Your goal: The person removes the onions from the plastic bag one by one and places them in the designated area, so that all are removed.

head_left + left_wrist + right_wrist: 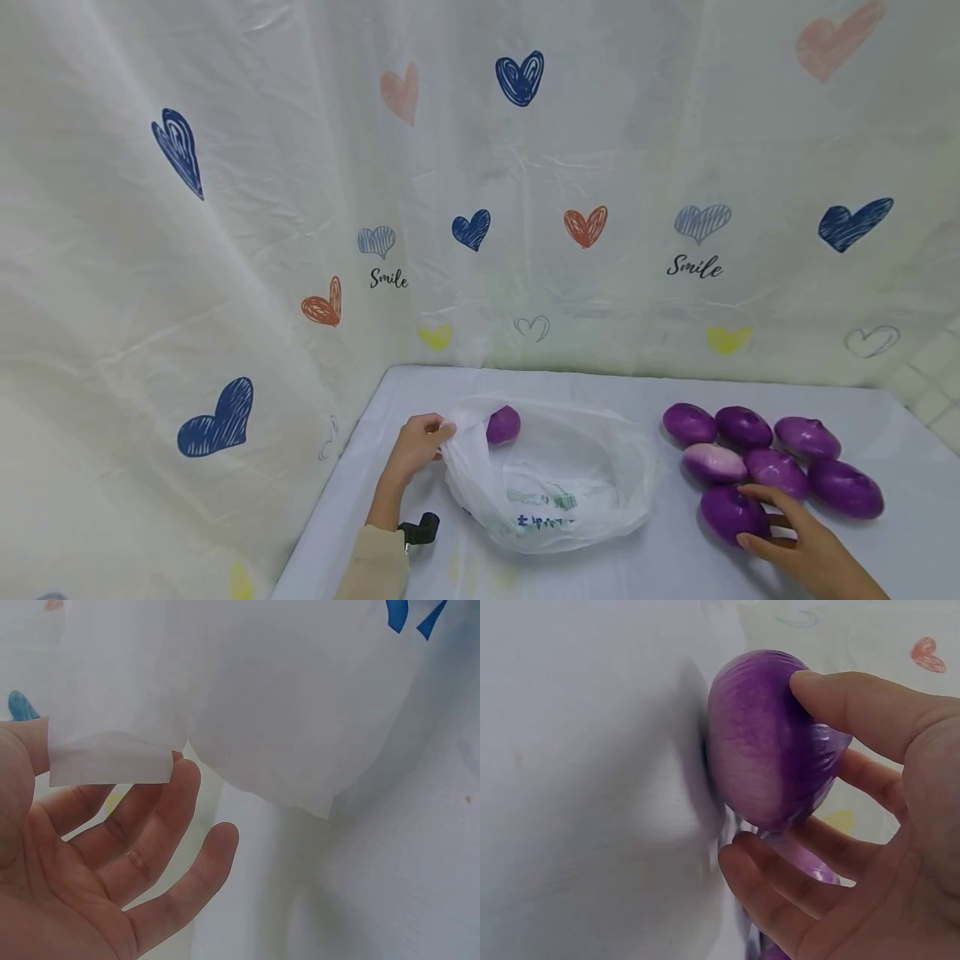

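Note:
My left hand [422, 446] pinches the left rim of a white plastic bag [558, 533], whose mouth gapes upward. Inside the bag, at its far left, lies one red onion [503, 425]. In the left wrist view, the thumb sits behind a fold of the bag [285, 712] and the lower fingers spread below it. To the right of the bag, my right hand [806, 546] has thumb and fingers around a red onion [733, 515] at the near side of a group. The right wrist view shows this onion [769, 742] against the white tabletop, with the thumb on its upper side.
Several more red onions [778, 472] lie close together at the right of the white-covered table [600, 575]. A curtain printed with hearts [585, 292] hangs behind and to the left. On the left wrist sits a black camera mount [422, 529].

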`<control>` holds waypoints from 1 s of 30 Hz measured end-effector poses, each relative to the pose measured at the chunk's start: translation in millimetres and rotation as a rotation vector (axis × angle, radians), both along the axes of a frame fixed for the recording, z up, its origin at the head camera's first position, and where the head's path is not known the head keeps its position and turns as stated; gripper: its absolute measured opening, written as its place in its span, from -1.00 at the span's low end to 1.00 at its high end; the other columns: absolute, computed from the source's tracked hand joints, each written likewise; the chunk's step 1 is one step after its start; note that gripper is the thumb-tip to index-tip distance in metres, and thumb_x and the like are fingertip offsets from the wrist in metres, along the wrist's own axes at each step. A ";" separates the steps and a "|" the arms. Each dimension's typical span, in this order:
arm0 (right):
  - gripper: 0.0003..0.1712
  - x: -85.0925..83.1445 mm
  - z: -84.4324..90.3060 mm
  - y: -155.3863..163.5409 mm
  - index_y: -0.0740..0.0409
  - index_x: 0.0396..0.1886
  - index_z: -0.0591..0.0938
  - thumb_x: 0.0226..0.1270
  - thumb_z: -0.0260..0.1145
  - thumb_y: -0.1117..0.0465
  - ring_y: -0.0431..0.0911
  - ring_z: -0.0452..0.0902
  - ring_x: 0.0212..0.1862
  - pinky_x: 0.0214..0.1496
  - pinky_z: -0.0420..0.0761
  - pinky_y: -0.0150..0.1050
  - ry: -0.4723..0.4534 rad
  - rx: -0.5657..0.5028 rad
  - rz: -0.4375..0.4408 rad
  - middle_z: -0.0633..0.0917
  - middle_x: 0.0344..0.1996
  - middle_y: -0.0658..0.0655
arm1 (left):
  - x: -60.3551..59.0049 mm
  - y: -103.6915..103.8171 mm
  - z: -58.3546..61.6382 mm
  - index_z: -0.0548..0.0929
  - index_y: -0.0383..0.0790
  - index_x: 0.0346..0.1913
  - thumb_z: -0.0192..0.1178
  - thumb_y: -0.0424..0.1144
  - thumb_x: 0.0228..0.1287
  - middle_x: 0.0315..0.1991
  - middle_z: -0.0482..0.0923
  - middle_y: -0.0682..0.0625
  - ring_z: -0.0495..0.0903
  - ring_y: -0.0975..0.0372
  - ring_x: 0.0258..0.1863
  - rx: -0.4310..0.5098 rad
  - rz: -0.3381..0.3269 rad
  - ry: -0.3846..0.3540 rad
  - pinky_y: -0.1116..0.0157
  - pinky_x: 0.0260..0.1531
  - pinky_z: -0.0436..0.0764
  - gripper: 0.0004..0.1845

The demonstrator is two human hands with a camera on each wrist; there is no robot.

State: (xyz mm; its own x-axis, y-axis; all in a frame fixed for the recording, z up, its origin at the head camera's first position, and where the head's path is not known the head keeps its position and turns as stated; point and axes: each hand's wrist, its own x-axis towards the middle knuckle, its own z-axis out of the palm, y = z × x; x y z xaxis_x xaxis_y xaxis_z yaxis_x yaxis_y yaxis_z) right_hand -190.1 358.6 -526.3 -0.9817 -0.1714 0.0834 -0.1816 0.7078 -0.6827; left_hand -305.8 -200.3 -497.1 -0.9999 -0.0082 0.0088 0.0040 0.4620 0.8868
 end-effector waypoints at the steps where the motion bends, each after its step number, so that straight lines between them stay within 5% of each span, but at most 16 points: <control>1: -0.23 -0.3 0.5 -0.1 0.19 0.42 0.35 0.34 0.46 0.05 -0.70 0.30 -0.05 -0.14 0.66 -0.39 -0.004 0.000 -0.002 0.14 0.05 -0.75 | 0.0 -0.2 0.1 0.71 -0.22 -0.19 0.28 -0.06 0.42 -0.30 0.67 -0.04 0.60 0.20 -0.37 0.001 0.000 -0.001 0.26 -0.37 0.67 -0.74; 7: -0.25 -0.1 8.4 -3.1 0.17 0.42 0.38 0.35 0.45 0.02 -0.71 0.32 -0.05 -0.16 0.65 -0.40 0.017 0.011 -0.017 0.25 0.08 -0.65 | 0.8 -0.9 2.4 0.70 -0.23 -0.20 0.28 -0.07 0.42 -0.30 0.68 -0.05 0.60 0.20 -0.37 0.013 -0.001 -0.001 0.26 -0.36 0.67 -0.75; 18: -0.50 -3.1 49.3 -33.8 0.12 0.18 0.56 0.28 0.50 0.19 -0.76 0.35 -0.04 -0.16 0.50 -0.66 0.302 0.005 -0.055 0.53 -0.05 -0.52 | 1.2 -1.6 3.5 0.71 -0.22 -0.18 0.28 -0.06 0.42 -0.30 0.68 -0.05 0.60 0.20 -0.36 0.004 0.005 0.005 0.26 -0.36 0.68 -0.74; 30: -0.53 -11.9 88.8 -110.6 0.09 0.14 0.60 0.25 0.47 0.37 -0.48 0.58 0.00 -0.04 0.58 -0.58 0.425 -0.132 0.144 0.67 -0.03 -0.28 | 1.6 0.5 1.9 0.71 -0.21 -0.17 0.28 -0.07 0.42 -0.27 0.68 -0.05 0.60 0.19 -0.34 0.003 -0.022 0.009 0.25 -0.36 0.68 -0.75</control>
